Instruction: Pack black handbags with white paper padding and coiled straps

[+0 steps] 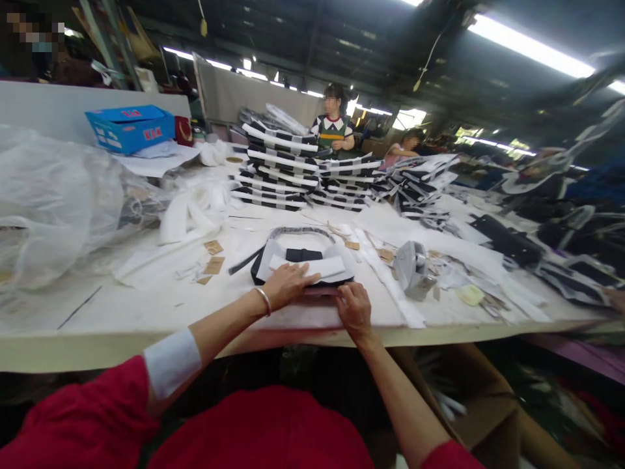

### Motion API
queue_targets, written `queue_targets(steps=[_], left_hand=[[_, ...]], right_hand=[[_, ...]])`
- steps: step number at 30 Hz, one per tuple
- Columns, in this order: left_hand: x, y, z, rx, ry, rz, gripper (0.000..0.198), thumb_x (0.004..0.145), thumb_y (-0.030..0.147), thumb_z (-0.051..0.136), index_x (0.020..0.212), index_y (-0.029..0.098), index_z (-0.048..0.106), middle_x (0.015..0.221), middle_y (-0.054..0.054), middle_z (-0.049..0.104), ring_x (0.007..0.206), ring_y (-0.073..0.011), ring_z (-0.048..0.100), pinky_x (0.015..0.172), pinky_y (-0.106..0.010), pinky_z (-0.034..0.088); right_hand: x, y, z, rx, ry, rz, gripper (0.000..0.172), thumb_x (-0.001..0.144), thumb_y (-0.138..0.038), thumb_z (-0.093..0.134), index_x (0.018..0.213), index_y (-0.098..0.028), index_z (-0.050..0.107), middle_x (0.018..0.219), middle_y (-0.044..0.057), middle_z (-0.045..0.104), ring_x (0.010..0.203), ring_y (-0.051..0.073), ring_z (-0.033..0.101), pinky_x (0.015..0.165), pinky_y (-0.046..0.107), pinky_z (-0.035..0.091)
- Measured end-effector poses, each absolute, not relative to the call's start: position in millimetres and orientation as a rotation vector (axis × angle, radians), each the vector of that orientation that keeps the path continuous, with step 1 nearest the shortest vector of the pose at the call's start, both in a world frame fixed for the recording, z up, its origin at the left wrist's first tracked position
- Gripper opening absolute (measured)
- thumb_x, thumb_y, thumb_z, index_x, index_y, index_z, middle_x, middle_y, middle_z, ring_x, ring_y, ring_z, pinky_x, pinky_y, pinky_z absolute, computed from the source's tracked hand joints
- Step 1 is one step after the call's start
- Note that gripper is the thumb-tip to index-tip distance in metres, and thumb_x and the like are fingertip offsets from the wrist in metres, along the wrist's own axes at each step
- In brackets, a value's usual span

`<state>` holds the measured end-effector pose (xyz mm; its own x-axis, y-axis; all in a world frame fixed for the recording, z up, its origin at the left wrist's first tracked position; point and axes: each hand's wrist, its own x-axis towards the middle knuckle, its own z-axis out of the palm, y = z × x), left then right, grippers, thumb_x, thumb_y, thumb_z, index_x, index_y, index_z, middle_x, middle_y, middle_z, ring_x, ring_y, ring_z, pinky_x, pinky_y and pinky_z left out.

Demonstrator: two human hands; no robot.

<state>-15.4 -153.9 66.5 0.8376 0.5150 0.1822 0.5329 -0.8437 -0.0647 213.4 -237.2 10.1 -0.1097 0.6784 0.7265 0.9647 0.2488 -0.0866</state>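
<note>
A folded black-and-white garment [303, 260] lies on the white table [122, 319] just ahead of me. My left hand [287, 284] rests flat on its near edge, fingers stretched out and pressing down; a bangle circles that wrist. My right hand [354, 311] sits at the garment's near right corner with fingers curled onto a thin sheet under it. A white strip crosses the top of the garment.
Tall stacks of striped folded garments [293, 169] stand behind. A crumpled plastic bag [53, 202] fills the left, a blue box [131, 128] sits far left. A grey tool [413, 268] and brown paper tags [213, 264] lie nearby. Two people work across the table.
</note>
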Motion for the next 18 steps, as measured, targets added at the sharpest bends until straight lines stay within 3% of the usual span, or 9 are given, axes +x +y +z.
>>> queue_targets(steps=[4,7,9,12,15,18], left_hand=[[-17,-168,34,-2.770,-0.934,-0.481,0.058,0.094,0.014,0.045,0.147,0.033,0.035,0.148,-0.012,0.044,0.131,-0.0272,0.047,0.107,-0.046,0.036],[-18,-169,26,-2.747,-0.926,-0.537,0.058,0.094,0.011,0.043,0.146,0.033,0.037,0.147,-0.011,0.046,0.128,-0.0255,0.050,0.106,-0.044,0.037],[-18,-168,26,-2.747,-0.912,-0.547,0.057,0.094,0.010,0.042,0.146,0.032,0.038,0.146,-0.011,0.047,0.126,-0.0251,0.052,0.104,-0.043,0.039],[-18,-166,25,-2.744,-0.902,-0.566,0.056,0.094,0.011,0.043,0.146,0.032,0.038,0.146,-0.012,0.047,0.126,-0.0258,0.053,0.103,-0.042,0.040],[-17,-166,24,-2.734,-0.900,-0.589,0.058,0.094,0.013,0.044,0.148,0.032,0.035,0.146,-0.012,0.048,0.126,-0.0254,0.053,0.102,-0.042,0.041],[-14,-165,21,-2.711,-0.942,-0.643,0.056,0.095,0.015,0.044,0.149,0.019,0.032,0.144,-0.014,0.050,0.126,-0.0239,0.053,0.102,-0.038,0.042]], right_hand=[[216,-238,3,-1.486,-1.864,-0.569,0.006,0.091,-0.023,0.058,0.087,-0.019,0.061,0.088,0.007,0.060,0.085,0.022,0.052,0.077,0.034,0.041],[219,-251,14,-1.436,-1.876,-0.578,0.010,0.090,-0.026,0.062,0.098,-0.019,0.062,0.096,0.007,0.063,0.093,0.023,0.055,0.084,0.037,0.042],[218,-257,30,-1.392,-1.873,-0.633,0.023,0.089,-0.027,0.064,0.111,-0.020,0.060,0.105,0.009,0.064,0.106,0.025,0.055,0.094,0.042,0.041],[210,-252,59,-1.374,-2.057,-0.682,0.048,0.088,-0.031,0.066,0.132,-0.021,0.051,0.132,0.012,0.057,0.133,0.032,0.040,0.110,0.056,0.028],[204,-230,81,-1.373,-2.377,-0.623,0.064,0.084,-0.033,0.070,0.140,-0.019,0.045,0.147,0.013,0.045,0.143,0.035,0.025,0.116,0.060,0.016],[205,-206,86,-1.349,-2.599,-0.560,0.054,0.083,-0.026,0.069,0.133,-0.014,0.053,0.139,0.015,0.054,0.136,0.033,0.038,0.117,0.055,0.022]])
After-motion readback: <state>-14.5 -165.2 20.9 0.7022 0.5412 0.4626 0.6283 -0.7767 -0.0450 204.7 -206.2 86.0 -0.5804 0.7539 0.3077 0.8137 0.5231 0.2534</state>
